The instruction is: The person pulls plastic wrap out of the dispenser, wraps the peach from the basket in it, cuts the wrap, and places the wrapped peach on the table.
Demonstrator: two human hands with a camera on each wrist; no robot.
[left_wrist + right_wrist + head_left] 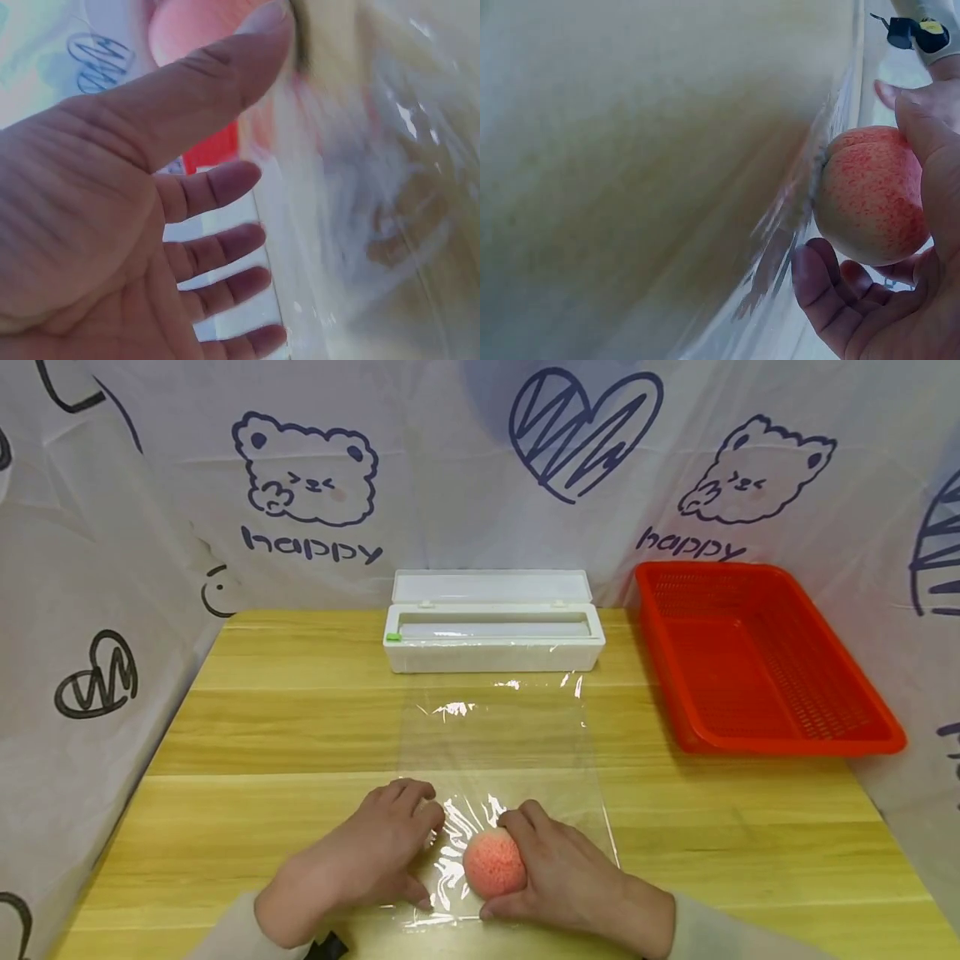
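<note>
A pink, speckled peach (pixel 495 863) sits on a sheet of clear cling film (pixel 502 743) near the front of the table. My right hand (pixel 558 868) holds the peach from its right side, thumb in front and fingers behind. In the right wrist view the peach (pixel 874 196) lies between the thumb and the curled fingers, against the film. My left hand (pixel 382 843) is over the film's left edge, apart from the peach, and holds nothing. Its fingers (pixel 225 244) are spread in the left wrist view. The film reaches back to a white dispenser box (pixel 495 657).
The box's lid (pixel 491 587) stands raised at the back, with the film roll (pixel 495 630) inside. A red plastic basket (pixel 750 677) stands at the back right of the wooden table (pixel 285 693). White printed cloth (pixel 450 460) hangs behind and along the sides.
</note>
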